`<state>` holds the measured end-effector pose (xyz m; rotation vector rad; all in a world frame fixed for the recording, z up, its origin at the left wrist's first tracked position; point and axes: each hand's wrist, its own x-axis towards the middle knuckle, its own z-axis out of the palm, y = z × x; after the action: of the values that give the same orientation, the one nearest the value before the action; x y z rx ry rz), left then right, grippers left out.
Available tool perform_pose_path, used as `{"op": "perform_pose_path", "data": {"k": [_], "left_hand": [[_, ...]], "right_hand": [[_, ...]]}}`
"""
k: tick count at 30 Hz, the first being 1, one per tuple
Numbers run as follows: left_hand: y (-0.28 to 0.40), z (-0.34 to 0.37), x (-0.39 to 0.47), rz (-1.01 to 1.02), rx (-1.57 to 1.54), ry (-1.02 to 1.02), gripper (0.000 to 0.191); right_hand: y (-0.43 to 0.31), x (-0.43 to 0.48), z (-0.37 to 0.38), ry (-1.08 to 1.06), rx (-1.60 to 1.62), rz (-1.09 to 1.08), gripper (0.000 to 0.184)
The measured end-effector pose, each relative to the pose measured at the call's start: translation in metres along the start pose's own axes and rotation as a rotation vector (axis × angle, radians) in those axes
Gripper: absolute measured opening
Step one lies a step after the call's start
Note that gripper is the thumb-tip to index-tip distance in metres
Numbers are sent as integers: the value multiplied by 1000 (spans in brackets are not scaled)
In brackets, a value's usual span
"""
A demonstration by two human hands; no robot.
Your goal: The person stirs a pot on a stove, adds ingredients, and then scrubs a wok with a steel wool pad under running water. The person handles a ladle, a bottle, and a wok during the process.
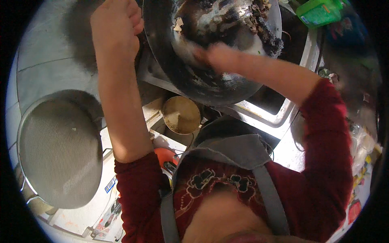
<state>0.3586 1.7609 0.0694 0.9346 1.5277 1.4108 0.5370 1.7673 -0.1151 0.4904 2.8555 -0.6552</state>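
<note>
A large dark wok (217, 92) is tilted over a stainless steel sink (285, 112). Pale suds and burnt-looking patches cover its inside. My left hand (118, 22) is curled into a fist at the wok's left rim; the part it grips is hidden behind the fingers. Inside the wok, my right hand (220, 57) is blurred, low against the sudsy surface. Whether it holds anything there cannot be made out. Dark food scraps (258, 22) and a grey, fuzzy clump (275, 47) lie along the wok's right side. A pale scrap (178, 24) sticks near its left side.
At the left, a round fine-mesh sieve (60, 152) rests by the tiled counter (57, 39). A green bottle (319, 12) lies beyond the sink at upper right. Below the wok is a round, tan-coloured vessel (181, 115). An orange-red object (164, 156) shows beside my apron.
</note>
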Motion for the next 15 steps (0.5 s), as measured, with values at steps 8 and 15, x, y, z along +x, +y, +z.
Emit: {"op": "perform_pose_path", "data": {"k": [8,15], "left_hand": [[-13,-16,7,73,36,-35,31],[-5,-16,10,54,89,1,27]], "right_hand": [[-20,-54,51,94,-59,-154,45],[39,57,-59,195,-20,362,27]]}}
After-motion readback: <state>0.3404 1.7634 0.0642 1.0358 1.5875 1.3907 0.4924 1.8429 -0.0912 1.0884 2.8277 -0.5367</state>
